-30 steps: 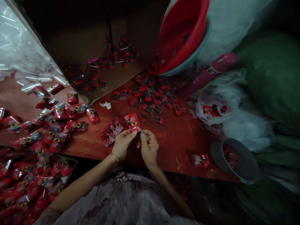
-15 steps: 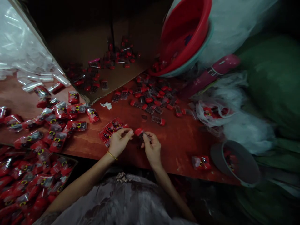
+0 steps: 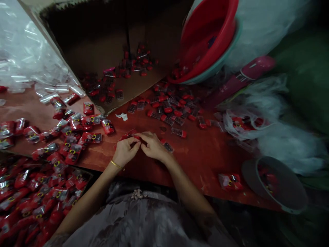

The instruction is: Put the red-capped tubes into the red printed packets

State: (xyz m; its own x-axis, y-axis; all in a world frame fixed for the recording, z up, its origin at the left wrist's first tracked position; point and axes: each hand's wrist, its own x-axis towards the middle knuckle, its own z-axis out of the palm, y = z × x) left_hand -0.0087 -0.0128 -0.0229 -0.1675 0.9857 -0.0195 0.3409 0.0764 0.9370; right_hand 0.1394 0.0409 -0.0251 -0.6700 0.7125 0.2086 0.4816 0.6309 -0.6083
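Note:
My left hand (image 3: pixel 126 151) is closed in a pinch over the table, a gold bracelet (image 3: pixel 117 165) on its wrist. My right hand (image 3: pixel 153 146) meets it fingertip to fingertip, also pinching. A bit of red shows between the fingertips, too small and dark to name. Just beyond the left fingers lie red printed cards (image 3: pixel 129 133), partly covered by the hands. Right of my right hand, a small clear container with a red cap (image 3: pixel 168 146) lies on the table. Another red-capped container (image 3: pixel 178 132) lies a little farther back.
Many red-capped containers (image 3: pixel 167 109) spill from a cardboard box (image 3: pixel 115 106). Filled red packets (image 3: pixel 74 152) pile up on the left. A tilted red basin (image 3: pixel 232 20), a magenta flask (image 3: pixel 240 77), plastic bags (image 3: pixel 285 144) and a grey bowl (image 3: pixel 250 175) stand right.
My right hand has let go of the red-capped container, now lying on the table, and moved left to meet my left hand. The view has shifted slightly.

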